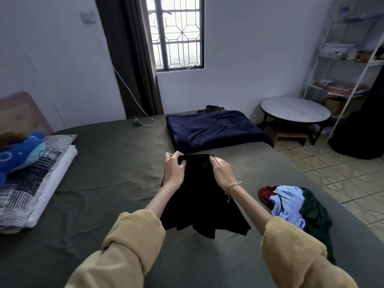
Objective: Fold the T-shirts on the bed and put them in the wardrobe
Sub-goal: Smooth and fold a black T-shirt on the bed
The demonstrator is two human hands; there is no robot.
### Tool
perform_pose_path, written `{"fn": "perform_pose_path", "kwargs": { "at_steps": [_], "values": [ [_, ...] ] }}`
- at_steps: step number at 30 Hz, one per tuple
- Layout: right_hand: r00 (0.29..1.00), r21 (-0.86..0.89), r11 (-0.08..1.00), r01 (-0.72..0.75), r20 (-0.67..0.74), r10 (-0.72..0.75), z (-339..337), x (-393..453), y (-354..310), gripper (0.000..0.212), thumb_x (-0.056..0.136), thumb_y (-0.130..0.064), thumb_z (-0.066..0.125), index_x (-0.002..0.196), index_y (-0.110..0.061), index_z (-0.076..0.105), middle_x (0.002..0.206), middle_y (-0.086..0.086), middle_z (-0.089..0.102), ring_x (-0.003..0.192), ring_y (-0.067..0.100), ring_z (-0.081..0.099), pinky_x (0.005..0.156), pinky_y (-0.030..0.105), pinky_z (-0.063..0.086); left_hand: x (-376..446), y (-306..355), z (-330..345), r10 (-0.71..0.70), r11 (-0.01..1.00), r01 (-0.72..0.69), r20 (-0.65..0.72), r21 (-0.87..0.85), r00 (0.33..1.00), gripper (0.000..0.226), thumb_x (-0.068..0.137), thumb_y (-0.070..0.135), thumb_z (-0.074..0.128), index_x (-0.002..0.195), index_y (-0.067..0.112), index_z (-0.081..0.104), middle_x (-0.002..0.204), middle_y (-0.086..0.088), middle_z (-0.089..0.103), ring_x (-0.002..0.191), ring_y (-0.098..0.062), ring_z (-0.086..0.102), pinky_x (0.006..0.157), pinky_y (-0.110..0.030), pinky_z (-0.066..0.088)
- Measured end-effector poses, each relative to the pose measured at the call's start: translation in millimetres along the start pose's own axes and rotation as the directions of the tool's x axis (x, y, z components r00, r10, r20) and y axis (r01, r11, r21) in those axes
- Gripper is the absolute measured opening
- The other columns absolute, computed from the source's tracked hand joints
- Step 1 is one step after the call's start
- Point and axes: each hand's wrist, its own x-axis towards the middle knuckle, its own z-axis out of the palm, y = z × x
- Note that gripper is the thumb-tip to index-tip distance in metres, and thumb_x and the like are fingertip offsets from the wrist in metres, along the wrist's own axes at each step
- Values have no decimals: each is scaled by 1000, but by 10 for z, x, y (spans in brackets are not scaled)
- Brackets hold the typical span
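A black T-shirt (199, 200) hangs above the dark green bed (104, 183), held up by its top edge. My left hand (174, 169) grips the top edge at the left and my right hand (221, 171) grips it at the right, the two close together. The shirt's lower hem falls loosely toward the sheet. At the bed's right edge lies a crumpled pile of T-shirts: a red one (265, 194), a light blue one (287, 204) and a dark green one (315, 215). No wardrobe is in view.
A folded navy blanket (216, 129) lies at the far side of the bed. Pillows (31, 183) and a blue plush toy (20, 152) sit at the left. A round table (295, 110) and a white shelf rack (353, 59) stand on the tiled floor at the right.
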Motion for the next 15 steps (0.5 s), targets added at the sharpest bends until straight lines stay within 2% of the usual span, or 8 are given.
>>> {"fn": "perform_pose_path", "kwargs": {
  "at_steps": [2,5,7,9,10,12,14,15],
  "values": [
    [999,-12,1000,-14,33,15,-51,-21,22,49,94,-43,48,81,3,59,84,13,64,83,24,55,73,29,39,-21,-5,21,-21,1000,20,65,11,998,21,94,2,45,102,-5,63,101,-15,43,105,-32,48,93,-24,29],
    [992,-225,974,31,126,-2,-127,-41,56,60,69,-57,72,95,-5,58,93,4,65,88,19,60,80,32,49,-88,-10,-21,-66,997,73,170,-37,983,30,99,10,37,100,-5,64,102,-13,56,99,-22,51,81,-26,33],
    [972,-405,909,94,233,3,-176,-43,86,64,62,-44,80,100,-7,44,98,6,61,91,25,59,79,35,48,-99,-38,-99,-91,992,108,209,-70,974,35,101,19,37,81,4,62,84,-8,59,85,-16,50,68,-31,32],
    [962,-478,863,166,272,-34,-202,-26,137,53,68,-20,75,101,-9,34,97,9,55,90,31,58,76,35,45,-93,-85,-197,-91,992,110,254,-62,963,42,99,33,43,62,14,47,65,1,47,71,-14,43,61,-35,27],
    [964,-455,872,181,256,-66,-216,-16,158,47,72,-10,69,101,-10,32,97,9,53,89,31,57,75,33,43,-89,-109,-245,-92,991,117,294,-72,951,45,94,43,50,59,17,44,61,5,45,66,-14,43,60,-35,29],
    [979,-311,938,152,180,-99,-255,-7,164,33,80,-1,59,101,-11,35,95,9,52,87,27,53,73,27,35,-112,-126,-372,-90,980,151,395,-127,914,47,70,64,67,68,18,58,67,11,60,66,-9,57,66,-29,43],
    [990,-179,979,92,120,-71,-292,13,151,18,88,-2,53,105,-5,48,97,11,57,91,25,55,70,21,32,-103,-171,-463,-82,993,110,470,-33,879,63,53,61,81,95,19,62,90,10,68,86,-7,63,80,-26,48],
    [992,-158,984,76,110,-59,-300,24,144,17,92,-5,51,108,-2,52,100,13,60,93,25,56,70,20,31,-90,-212,-486,-80,996,57,466,62,881,66,55,50,85,101,13,56,96,6,66,91,-10,61,81,-26,46]
  ]
}}
